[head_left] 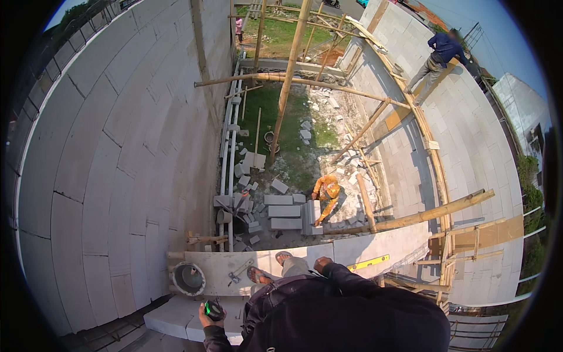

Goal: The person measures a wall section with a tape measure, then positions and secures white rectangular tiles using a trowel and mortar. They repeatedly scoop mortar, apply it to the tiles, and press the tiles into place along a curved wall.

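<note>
My left hand (pixel 206 317) is low at the left and grips a small black and green device (pixel 213 309), held over a pale block (pixel 170 317). My right hand (pixel 322 266) reaches forward onto the top of a pale block wall (pixel 352 246); its fingers are hidden from view. A yellow spirit level (pixel 368 262) lies on the wall top just right of that hand. My sandalled feet (pixel 259 274) rest on the wall top between the hands.
A grey bucket (pixel 189 278) and a hand tool (pixel 238 272) sit on the wall top at the left. Far below, a person in orange (pixel 327 192) bends over stacked blocks (pixel 285 211). Bamboo poles (pixel 288 76) cross the gap. A person in blue (pixel 438 56) stands on the right wall.
</note>
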`<state>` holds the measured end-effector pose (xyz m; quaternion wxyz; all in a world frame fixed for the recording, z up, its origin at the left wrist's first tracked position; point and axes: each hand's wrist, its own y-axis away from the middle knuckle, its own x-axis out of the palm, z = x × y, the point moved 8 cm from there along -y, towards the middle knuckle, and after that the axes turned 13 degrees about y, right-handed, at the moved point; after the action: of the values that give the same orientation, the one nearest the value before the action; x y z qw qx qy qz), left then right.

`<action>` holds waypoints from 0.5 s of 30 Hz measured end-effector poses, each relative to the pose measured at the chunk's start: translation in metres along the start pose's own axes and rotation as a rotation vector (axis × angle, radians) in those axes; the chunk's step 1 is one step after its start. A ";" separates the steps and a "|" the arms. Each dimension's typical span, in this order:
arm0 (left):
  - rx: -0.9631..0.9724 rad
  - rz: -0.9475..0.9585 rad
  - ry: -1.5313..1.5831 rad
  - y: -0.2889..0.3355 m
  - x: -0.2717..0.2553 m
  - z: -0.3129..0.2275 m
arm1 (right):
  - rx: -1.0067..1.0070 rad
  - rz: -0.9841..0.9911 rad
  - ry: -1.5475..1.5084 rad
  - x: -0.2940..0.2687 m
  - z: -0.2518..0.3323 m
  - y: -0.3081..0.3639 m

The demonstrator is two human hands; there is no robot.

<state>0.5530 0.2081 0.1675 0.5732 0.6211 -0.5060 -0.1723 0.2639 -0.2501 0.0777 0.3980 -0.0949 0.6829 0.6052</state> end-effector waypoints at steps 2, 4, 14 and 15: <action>-0.004 0.038 -0.045 0.003 0.028 0.005 | 0.070 -0.016 -0.036 -0.009 -0.006 0.007; -0.005 0.086 -0.078 0.002 0.054 0.020 | 0.122 -0.055 -0.080 -0.013 -0.023 0.011; -0.021 0.211 -0.089 0.054 0.163 0.139 | 0.157 -0.179 -0.363 -0.024 -0.105 0.003; -0.040 0.216 -0.120 0.054 0.171 0.154 | 0.208 -0.189 -0.525 -0.032 -0.115 0.004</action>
<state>0.4808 -0.0065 0.2348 0.5693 0.5400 -0.5998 -0.1567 0.2333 -0.3637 0.0961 0.6232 0.0429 0.6030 0.4961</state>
